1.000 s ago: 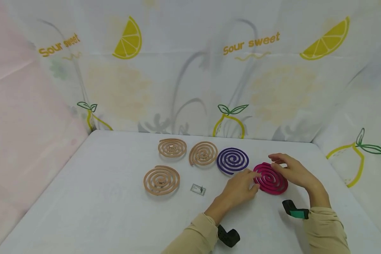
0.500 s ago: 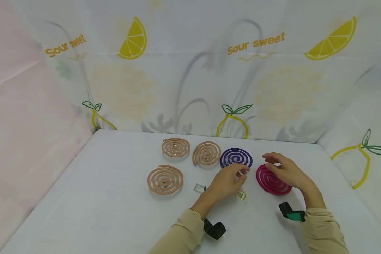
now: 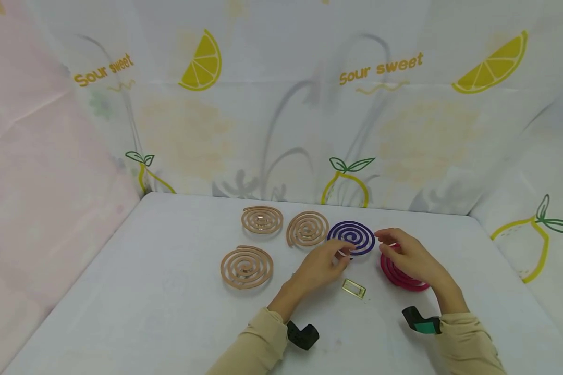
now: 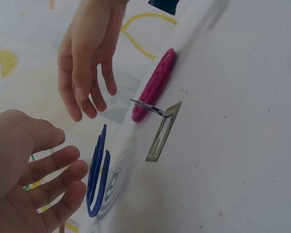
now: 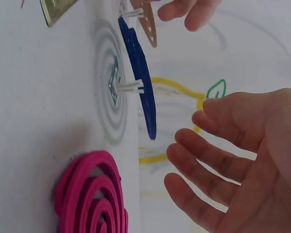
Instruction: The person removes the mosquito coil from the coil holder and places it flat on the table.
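A purple-blue mosquito coil (image 3: 351,237) sits raised off the table on a small metal stand (image 5: 115,83). My left hand (image 3: 320,266) is at its near left side, fingers loosely bent, overlapping its front edge in the head view. On the other side, my right hand (image 3: 410,256) has its fingertips close to the coil's right edge; both wrist views show space between fingers and coil. Under my right hand a thick pink mosquito coil (image 3: 396,273) lies on the table, partly hidden. A gold-coloured metal coil stand (image 4: 161,138), its prong bent up, lies between the hands, nearer the front.
To the left, three tan mosquito coils (image 3: 246,267) stand raised on the white table (image 3: 169,312). Another loose metal stand is nearly all hidden behind my left wrist. A printed cloth (image 3: 281,114) hangs close behind the table's back edge.
My left hand has moved left from the pink coil to the purple coil, uncovering the gold stand. My right hand has shifted left from the pink coil toward the purple one.
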### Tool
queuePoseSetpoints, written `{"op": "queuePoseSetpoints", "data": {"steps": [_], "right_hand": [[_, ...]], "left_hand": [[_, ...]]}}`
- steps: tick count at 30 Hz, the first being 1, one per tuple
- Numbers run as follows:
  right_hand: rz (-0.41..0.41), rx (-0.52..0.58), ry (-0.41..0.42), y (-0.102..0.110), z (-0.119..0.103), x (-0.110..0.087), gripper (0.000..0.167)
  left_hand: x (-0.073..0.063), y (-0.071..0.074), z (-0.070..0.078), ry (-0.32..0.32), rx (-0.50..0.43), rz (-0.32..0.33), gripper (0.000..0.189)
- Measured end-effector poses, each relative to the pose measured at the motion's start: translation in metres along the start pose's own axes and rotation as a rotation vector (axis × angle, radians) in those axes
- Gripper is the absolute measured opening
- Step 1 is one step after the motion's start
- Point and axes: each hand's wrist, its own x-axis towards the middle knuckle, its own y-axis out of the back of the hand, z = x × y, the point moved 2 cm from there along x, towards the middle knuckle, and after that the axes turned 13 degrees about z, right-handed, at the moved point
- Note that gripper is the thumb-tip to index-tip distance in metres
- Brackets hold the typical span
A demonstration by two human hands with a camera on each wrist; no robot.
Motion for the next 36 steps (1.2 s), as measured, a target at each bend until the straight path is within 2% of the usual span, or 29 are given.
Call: {"op": "queuePoseSetpoints", "data": {"steps": [3,16,21,29,36], "right_hand": [[0.002,0.0,0.016,-0.004,-0.005,0.001,0.03],[0.012,0.001,0.038,-0.021,-0.019,0.0,0.03],[0.023,0.025,0.045,-0.026,-0.026,-0.001,0.029],[0.015,0.054,0.06,-0.033,-0.035,-0.001,0.032],[-0.003,0.069,0.08,-0.045,-0.039,-0.001,0.033]], "left_hand": [[-0.001,0.006,-0.004,-0.015,-0.012,0.007,0.026],[-0.007,0.032,-0.016,0.027,-0.023,-0.03,0.028],[-0.012,0.044,-0.022,0.034,-0.028,-0.052,0.029],[-0.021,0.062,-0.034,0.047,-0.016,-0.051,0.029],[-0.03,0.077,-0.046,0.031,-0.007,-0.037,0.027]]}}
